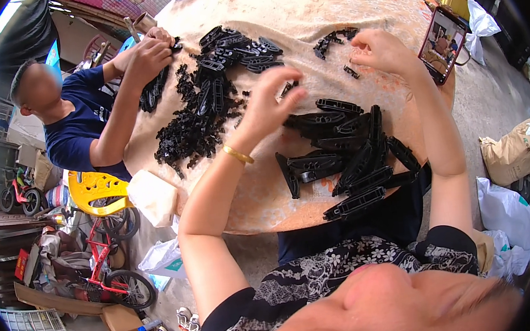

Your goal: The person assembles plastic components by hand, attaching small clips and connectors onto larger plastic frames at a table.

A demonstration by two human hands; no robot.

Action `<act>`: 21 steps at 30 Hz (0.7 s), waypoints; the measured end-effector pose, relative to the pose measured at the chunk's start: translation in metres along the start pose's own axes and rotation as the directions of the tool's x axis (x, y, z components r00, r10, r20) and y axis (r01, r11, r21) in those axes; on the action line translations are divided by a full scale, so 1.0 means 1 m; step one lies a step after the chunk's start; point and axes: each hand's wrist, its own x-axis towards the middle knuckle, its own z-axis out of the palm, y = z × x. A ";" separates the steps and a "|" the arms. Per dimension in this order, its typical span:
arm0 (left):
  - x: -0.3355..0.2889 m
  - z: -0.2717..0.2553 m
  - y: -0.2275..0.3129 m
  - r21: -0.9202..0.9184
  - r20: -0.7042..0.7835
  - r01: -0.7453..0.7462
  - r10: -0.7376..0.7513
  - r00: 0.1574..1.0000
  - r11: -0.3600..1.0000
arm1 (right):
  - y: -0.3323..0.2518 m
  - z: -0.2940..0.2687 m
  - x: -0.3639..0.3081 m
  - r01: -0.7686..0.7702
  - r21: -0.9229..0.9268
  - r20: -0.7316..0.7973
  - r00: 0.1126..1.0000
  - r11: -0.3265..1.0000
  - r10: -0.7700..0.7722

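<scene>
My left hand (272, 103), with a gold bangle at its wrist, hovers over the cloth-covered table. Its thumb and fingers are apart, and a small black piece (288, 88) shows in the gap, seemingly on the cloth. To the right, my right hand (387, 53) is loosely curled, thumb and fingertips apart, with nothing visible in it. Just beside its thumb lies a small black clip-like piece (351, 71); more small black parts (334, 41) lie beyond. Nearer me, several long black plastic pieces (346, 151) are heaped between my forearms.
Left of my left hand spreads a pile of small black parts (192, 134), with long black pieces (238, 48) behind. A person in dark blue (85, 122) handles something at the table's left. A propped phone (443, 44) stands at the right edge; a yellow chair (97, 193) is lower left.
</scene>
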 end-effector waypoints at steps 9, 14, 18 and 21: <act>0.008 -0.018 -0.042 0.456 -0.079 0.115 -0.088 0.993 0.883 | -0.024 0.023 -0.003 0.128 -0.155 0.177 0.979 0.980 -0.100; 0.005 -0.016 -0.027 0.382 -0.157 0.260 -0.215 0.964 0.887 | -0.045 0.026 -0.007 0.146 0.085 0.003 0.989 0.986 -0.147; 0.008 -0.017 -0.019 0.396 -0.113 0.351 -0.334 0.936 0.849 | -0.052 0.030 -0.006 0.216 0.301 -0.149 0.973 0.929 -0.178; 0.007 -0.011 -0.013 0.296 -0.252 0.340 -0.270 0.929 0.893 | -0.057 0.034 -0.008 0.258 0.476 -0.199 0.963 0.841 -0.182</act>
